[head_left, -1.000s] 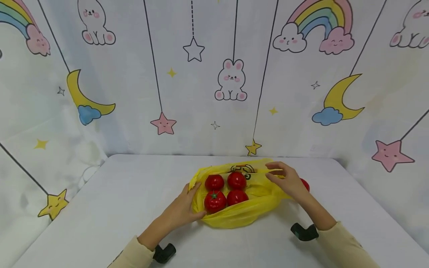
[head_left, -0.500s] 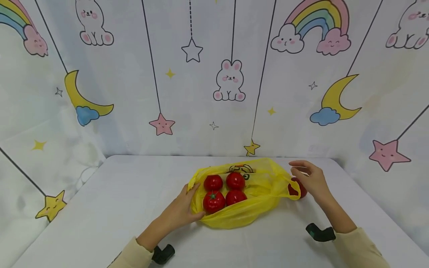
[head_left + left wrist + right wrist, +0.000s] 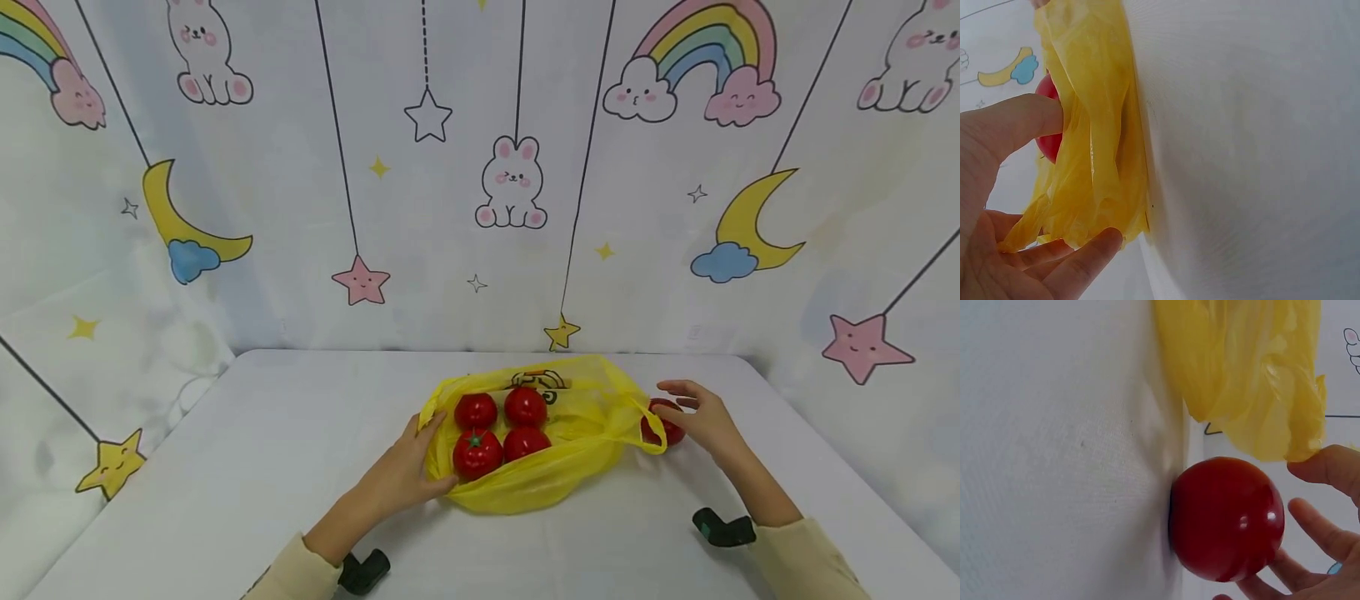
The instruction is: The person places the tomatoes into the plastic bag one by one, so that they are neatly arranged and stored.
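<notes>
A yellow plastic bag (image 3: 517,492) lies on its side on the white table, its mouth facing me. Inside, several red tomatoes (image 3: 477,455) sit close together. My left hand (image 3: 405,465) holds the bag's left end between thumb and fingers; in the left wrist view, the yellow film (image 3: 1097,112) passes between them. One more tomato (image 3: 1225,519) rests on the table just right of the bag, partly behind a bag handle (image 3: 657,446) in the head view. Beside it, my right hand (image 3: 703,423) has its fingers spread around the tomato's far side; whether they touch it is unclear.
The white table (image 3: 300,400) reaches back to a white curtain (image 3: 435,317) printed with stars, moons and rabbits. A dark bracket-like piece (image 3: 723,528) hangs at the right wrist, another (image 3: 365,572) at the left wrist.
My right hand has moved from the bag's right side rightward to the loose tomato, uncovering it, and then slightly lower. The left hand has stayed on the bag.
</notes>
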